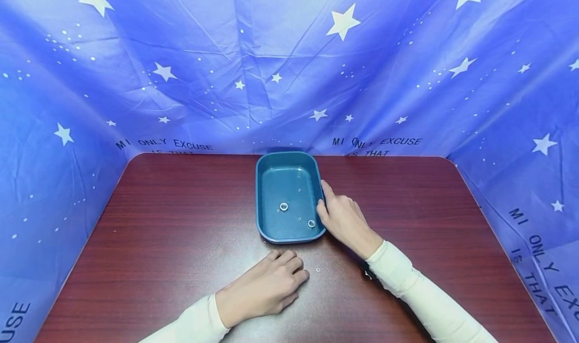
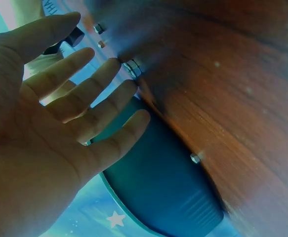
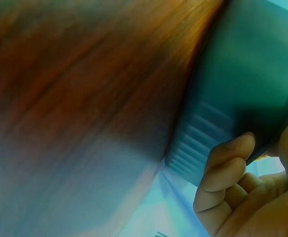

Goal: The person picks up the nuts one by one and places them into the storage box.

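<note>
A blue-green tray (image 1: pixel 291 241) lies at the table's far middle, holding two larger metal nuts (image 1: pixel 283 207) and several tiny rings. My right hand (image 1: pixel 348 222) grips its right side, thumb at the rim; the right wrist view shows curled fingers (image 3: pixel 227 168) against the outer wall (image 3: pixel 247 64). My left hand (image 1: pixel 264 285) is low over the table, in front of the tray. In the left wrist view that hand (image 2: pixel 60 118) has loosely bent, spread fingers and holds nothing; a larger nut (image 2: pixel 132 69) is near the fingertips, hidden from the head view.
Small metal rings lie on the brown table (image 1: pixel 181 272): one (image 1: pixel 264 242) by the tray's near left corner, another (image 1: pixel 318 269) right of my left hand. A small dark-and-light piece (image 1: pixel 367 274) shows beside the right sleeve. Blue star-print cloth (image 1: pixel 203 102) surrounds the table's back and sides.
</note>
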Action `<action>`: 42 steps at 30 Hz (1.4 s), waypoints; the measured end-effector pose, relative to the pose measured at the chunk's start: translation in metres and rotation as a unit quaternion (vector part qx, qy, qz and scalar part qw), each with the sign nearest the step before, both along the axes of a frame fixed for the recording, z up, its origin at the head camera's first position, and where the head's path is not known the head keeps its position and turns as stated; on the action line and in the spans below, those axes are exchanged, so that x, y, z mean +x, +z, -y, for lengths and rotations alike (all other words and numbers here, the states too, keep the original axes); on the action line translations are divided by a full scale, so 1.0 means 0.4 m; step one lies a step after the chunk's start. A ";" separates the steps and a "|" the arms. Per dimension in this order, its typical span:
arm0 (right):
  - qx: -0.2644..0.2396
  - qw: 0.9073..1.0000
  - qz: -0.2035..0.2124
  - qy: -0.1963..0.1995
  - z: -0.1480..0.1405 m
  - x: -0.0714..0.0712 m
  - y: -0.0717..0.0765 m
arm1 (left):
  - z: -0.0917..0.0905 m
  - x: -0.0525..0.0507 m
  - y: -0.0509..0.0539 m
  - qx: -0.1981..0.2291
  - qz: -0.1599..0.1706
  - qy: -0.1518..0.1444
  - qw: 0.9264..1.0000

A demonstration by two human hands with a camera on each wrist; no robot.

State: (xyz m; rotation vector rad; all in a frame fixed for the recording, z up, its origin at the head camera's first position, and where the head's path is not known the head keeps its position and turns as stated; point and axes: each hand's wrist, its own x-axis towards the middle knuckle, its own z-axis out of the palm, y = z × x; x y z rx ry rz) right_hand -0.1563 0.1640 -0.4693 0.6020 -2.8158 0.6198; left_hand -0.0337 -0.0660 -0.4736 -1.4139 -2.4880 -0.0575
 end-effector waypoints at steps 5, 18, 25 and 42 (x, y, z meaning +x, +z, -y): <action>-0.001 1.000 0.003 0.000 0.001 0.000 -0.001 | -0.004 0.002 -0.004 0.004 -0.003 0.004 1.000; -0.001 1.000 0.003 -0.005 0.001 0.003 -0.004 | -0.008 0.007 -0.013 -0.014 -0.019 0.011 1.000; 0.000 1.000 0.002 -0.005 0.002 0.004 -0.002 | -0.011 0.010 -0.014 -0.024 -0.017 0.014 0.999; -0.003 1.000 -0.001 0.001 0.000 -0.001 -0.002 | -0.011 0.009 -0.010 -0.022 -0.008 0.013 1.000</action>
